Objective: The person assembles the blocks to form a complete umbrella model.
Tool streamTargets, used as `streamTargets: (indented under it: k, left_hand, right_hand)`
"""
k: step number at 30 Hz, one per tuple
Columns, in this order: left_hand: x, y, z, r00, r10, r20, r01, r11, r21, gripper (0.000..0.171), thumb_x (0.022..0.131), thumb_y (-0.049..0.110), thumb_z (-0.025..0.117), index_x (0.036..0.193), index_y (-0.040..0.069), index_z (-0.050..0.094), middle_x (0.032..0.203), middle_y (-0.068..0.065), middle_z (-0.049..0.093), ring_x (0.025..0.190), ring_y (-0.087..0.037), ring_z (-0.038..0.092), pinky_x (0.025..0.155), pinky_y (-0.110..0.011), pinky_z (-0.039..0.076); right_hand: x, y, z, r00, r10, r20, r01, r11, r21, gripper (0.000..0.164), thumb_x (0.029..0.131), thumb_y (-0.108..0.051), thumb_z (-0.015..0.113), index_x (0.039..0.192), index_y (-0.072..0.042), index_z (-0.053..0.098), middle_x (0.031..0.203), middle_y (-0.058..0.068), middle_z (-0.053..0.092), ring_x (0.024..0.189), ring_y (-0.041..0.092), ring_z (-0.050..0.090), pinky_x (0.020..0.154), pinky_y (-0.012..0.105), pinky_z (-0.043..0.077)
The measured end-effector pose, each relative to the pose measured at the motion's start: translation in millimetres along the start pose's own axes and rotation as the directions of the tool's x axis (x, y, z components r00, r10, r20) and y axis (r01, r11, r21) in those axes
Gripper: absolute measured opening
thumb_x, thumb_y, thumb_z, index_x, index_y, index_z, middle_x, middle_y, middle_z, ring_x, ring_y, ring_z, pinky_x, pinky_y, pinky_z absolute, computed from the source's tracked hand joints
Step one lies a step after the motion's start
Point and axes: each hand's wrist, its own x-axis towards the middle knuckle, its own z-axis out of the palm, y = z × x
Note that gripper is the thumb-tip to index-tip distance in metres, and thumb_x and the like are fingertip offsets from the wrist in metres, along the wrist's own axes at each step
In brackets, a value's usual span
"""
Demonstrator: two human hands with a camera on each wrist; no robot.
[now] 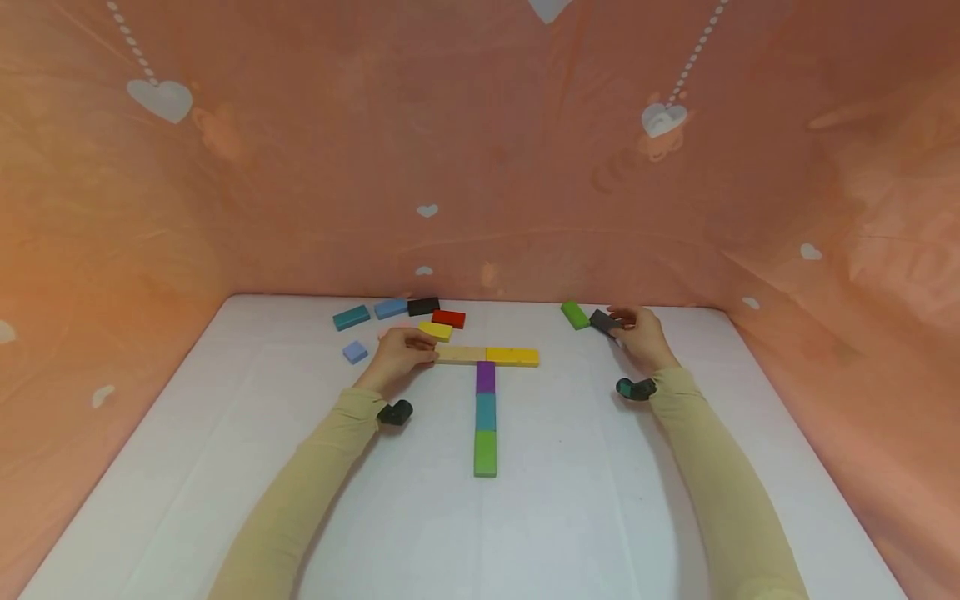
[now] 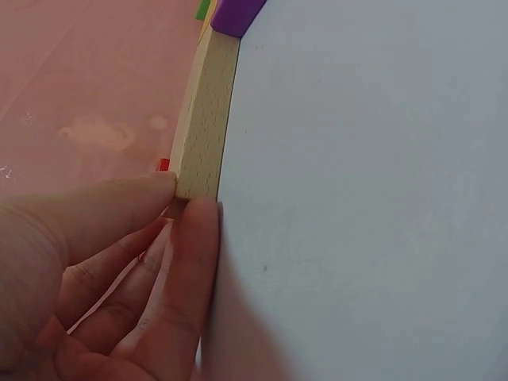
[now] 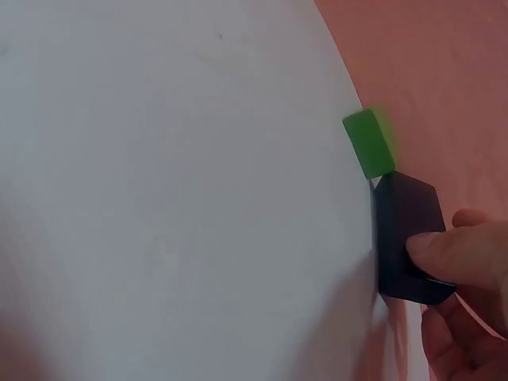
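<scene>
My left hand has thumb and forefinger at the left end of a plain wooden block, pinching its end corner. That block lies end to end with a yellow block. Below their joint runs a column of a purple block, a teal block and a green block, making a T shape. At the far right, my right hand grips a black block, thumb on its broad face. One corner of it comes close to another green block.
At the back left lie a dark teal block, a blue block, a black block, a red block and a yellow block. A small light-blue block sits nearer. Pink cloth surrounds the white table.
</scene>
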Motion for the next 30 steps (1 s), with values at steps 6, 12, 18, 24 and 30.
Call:
streamTargets:
  k: [6, 12, 18, 24, 30]
  left_hand:
    - [-2.4, 0.8, 0.4, 1.000, -0.002, 0.000, 0.002, 1.000, -0.012, 0.026, 0.085, 0.001, 0.070, 0.110, -0.004, 0.065, 0.104, -0.017, 0.063, 0.085, -0.024, 0.064, 0.077, -0.027, 0.055]
    - [-1.8, 0.4, 0.5, 1.000, 0.000, 0.001, 0.000, 0.999, -0.033, 0.026, 0.085, 0.000, 0.070, 0.110, -0.004, 0.065, 0.104, -0.017, 0.062, 0.085, -0.024, 0.064, 0.077, -0.027, 0.055]
    - [-1.6, -1.2, 1.1, 1.000, 0.020, -0.003, -0.020, 1.000, -0.015, 0.025, 0.086, 0.000, 0.069, 0.109, -0.005, 0.065, 0.105, -0.018, 0.062, 0.086, -0.024, 0.064, 0.078, -0.027, 0.055]
    - [-0.1, -0.3, 1.5, 1.000, 0.024, -0.007, -0.024, 1.000, 0.018, 0.024, 0.086, 0.002, 0.070, 0.109, -0.004, 0.066, 0.104, -0.017, 0.063, 0.085, -0.024, 0.064, 0.077, -0.027, 0.055]
    - [-0.2, -1.6, 0.8, 1.000, 0.027, -0.009, -0.027, 0.999, 0.020, 0.025, 0.086, 0.002, 0.070, 0.109, -0.005, 0.065, 0.102, -0.018, 0.064, 0.082, -0.022, 0.064, 0.076, -0.026, 0.055]
  right_hand:
    - [-1, -5, 2, 1.000, 0.009, -0.011, -0.009, 1.000, -0.020, 0.031, 0.088, 0.007, 0.058, 0.119, 0.010, 0.057, 0.113, 0.029, 0.058, 0.101, 0.040, 0.057, 0.085, 0.040, 0.047]
    - [0, -11, 2, 0.999, 0.051, 0.017, -0.050, 0.997, -0.058, 0.031, 0.091, 0.005, 0.057, 0.122, 0.009, 0.056, 0.117, 0.028, 0.058, 0.105, 0.040, 0.056, 0.084, 0.040, 0.049]
    - [-3, -14, 2, 0.999, 0.020, 0.030, -0.017, 0.995, -0.097, 0.032, 0.089, 0.007, 0.056, 0.121, 0.010, 0.056, 0.115, 0.031, 0.058, 0.104, 0.043, 0.057, 0.088, 0.046, 0.048]
    - [-11, -21, 3, 1.000, -0.024, -0.006, 0.023, 0.996, -0.084, 0.035, 0.086, 0.014, 0.055, 0.121, 0.010, 0.054, 0.112, 0.033, 0.058, 0.099, 0.046, 0.059, 0.087, 0.050, 0.048]
    - [-22, -33, 8, 0.998, -0.039, -0.044, 0.038, 0.999, -0.015, 0.038, 0.086, 0.014, 0.056, 0.123, 0.009, 0.055, 0.109, 0.031, 0.059, 0.098, 0.043, 0.061, 0.085, 0.034, 0.050]
